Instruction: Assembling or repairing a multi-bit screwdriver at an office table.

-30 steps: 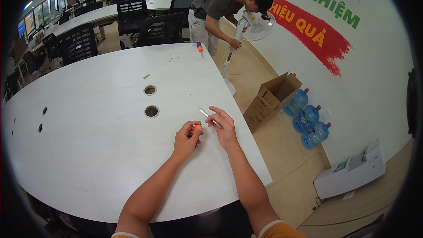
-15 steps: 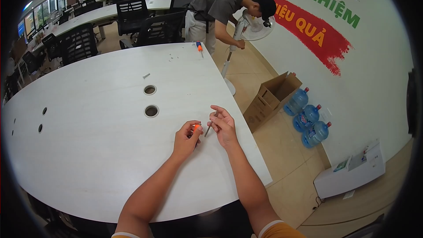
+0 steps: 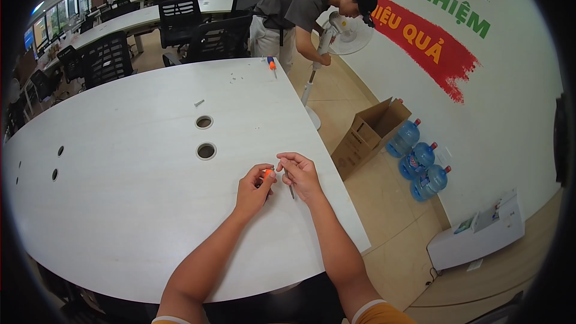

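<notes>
My left hand (image 3: 252,189) is closed around a small handle (image 3: 268,174), orange on top and dark below, probably a screwdriver handle. Just to its right, my right hand (image 3: 301,175) pinches a thin metal rod (image 3: 292,190) that looks like a screwdriver shaft. The rod's lower end points down toward the white table (image 3: 150,204). A small gap separates the rod from the handle. Fingers hide much of both pieces.
An orange-and-blue screwdriver (image 3: 272,65) and tiny loose parts (image 3: 234,78) lie at the table's far end. A metal bolt (image 3: 199,103) lies near two cable holes (image 3: 206,151). Beyond the right edge are a cardboard box (image 3: 366,135), water bottles (image 3: 423,159) and a person handling a fan (image 3: 348,36).
My right hand has turned the rod, so its lower end has swung right, away from the handle. The left hand stays in place. The person at the fan has shifted slightly.
</notes>
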The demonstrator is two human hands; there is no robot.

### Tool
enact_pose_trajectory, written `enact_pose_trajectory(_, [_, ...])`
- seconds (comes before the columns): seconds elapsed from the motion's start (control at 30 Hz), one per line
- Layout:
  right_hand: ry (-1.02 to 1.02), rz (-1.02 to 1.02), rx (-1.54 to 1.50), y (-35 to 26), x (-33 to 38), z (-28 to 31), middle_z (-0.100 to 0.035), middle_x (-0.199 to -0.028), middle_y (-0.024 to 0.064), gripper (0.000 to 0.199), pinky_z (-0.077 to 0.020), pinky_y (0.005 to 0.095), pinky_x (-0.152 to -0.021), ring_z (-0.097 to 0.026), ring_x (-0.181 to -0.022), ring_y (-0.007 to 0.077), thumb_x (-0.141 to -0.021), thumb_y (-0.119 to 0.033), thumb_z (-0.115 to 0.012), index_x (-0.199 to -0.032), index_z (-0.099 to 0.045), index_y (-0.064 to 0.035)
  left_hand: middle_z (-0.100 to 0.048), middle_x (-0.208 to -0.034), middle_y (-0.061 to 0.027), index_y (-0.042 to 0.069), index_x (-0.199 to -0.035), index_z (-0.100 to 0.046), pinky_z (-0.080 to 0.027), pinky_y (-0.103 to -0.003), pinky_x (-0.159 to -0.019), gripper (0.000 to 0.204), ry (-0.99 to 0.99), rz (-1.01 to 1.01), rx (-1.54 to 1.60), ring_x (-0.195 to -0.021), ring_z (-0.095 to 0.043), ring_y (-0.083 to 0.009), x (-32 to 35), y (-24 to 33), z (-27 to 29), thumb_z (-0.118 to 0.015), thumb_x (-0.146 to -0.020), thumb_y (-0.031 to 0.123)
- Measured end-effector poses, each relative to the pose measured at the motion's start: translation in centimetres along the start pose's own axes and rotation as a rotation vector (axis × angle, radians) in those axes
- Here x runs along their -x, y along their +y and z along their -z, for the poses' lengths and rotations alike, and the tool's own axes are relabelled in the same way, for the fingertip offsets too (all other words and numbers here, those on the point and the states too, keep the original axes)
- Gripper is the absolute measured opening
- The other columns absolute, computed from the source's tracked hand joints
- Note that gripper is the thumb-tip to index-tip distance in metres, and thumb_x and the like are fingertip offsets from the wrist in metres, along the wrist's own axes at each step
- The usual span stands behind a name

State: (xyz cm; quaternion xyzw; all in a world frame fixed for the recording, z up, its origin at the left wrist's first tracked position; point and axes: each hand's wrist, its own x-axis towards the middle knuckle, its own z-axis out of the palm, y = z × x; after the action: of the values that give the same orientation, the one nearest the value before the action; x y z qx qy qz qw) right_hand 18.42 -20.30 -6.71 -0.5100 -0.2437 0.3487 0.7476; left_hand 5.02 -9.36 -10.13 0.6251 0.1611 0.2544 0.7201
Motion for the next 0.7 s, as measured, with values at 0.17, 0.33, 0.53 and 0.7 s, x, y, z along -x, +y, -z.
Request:
enact_pose_trajectory(0.17, [-0.008, 0.016, 0.004, 0.5, -0.32, 0.26, -0.07, -0.088, 0.0059, 0.02, -0.0423, 0.022, -0.056, -0.05, -0.062, 0.004, -0.103, -0.013, -0.069, -0.114, -0.071, 0.0041, -0.071, -0.093, -0.0042, 0.008, -0.129, -0.066, -0.048, -0.024, -0.055, 0.031, -0.002, -0.001, 0.002, -0.065, -0.062, -0.0085, -0.01, -0.01, -0.06, -0.068, -0.105, 0.027])
enact_pose_trajectory(0.33, [0.03, 0.0, 0.023, 0.16, -0.09, -0.08, -0.069, -0.089, 0.0049, 0.018, -0.0462, 0.0246, -0.06, -0.043, -0.057, 0.0038, -0.103, -0.012, -0.068, -0.113, -0.071, 0.0025, -0.071, -0.093, -0.0042, 0.008, -0.129, -0.065, -0.048, -0.024, -0.055, 0.031, -0.007, -0.026, -0.004, -0.066, -0.063, -0.0084, -0.07, -0.3, 0.05, -0.068, -0.105, 0.027])
enact_pose_trajectory(0.53, [0.058, 0.033, -0.026, 0.4, -0.19, 0.37, -0.066, -0.091, 0.0026, 0.017, -0.0562, 0.0288, -0.067, -0.044, -0.056, 0.0034, -0.104, -0.014, -0.067, -0.114, -0.069, 0.0003, -0.071, -0.094, -0.0042, 0.008, -0.129, -0.066, -0.048, -0.024, -0.055, 0.03, -0.004, -0.003, -0.008, -0.066, -0.062, -0.0081, 0.13, 0.27, -0.1, -0.068, -0.105, 0.026])
enact_pose_trajectory(0.7, [0.041, 0.065, -0.194, 0.42, -0.19, 0.46, -0.066, -0.09, 0.003, 0.012, -0.0612, 0.0393, -0.091, -0.054, -0.058, 0.0067, -0.104, -0.014, -0.067, -0.108, -0.066, -0.0029, -0.072, -0.091, -0.0034, 0.007, -0.129, -0.066, -0.048, -0.023, -0.056, 0.033, 0.004, -0.01, 0.0, -0.065, -0.063, -0.0073, 0.15, 0.19, -0.14, -0.07, -0.103, 0.027])
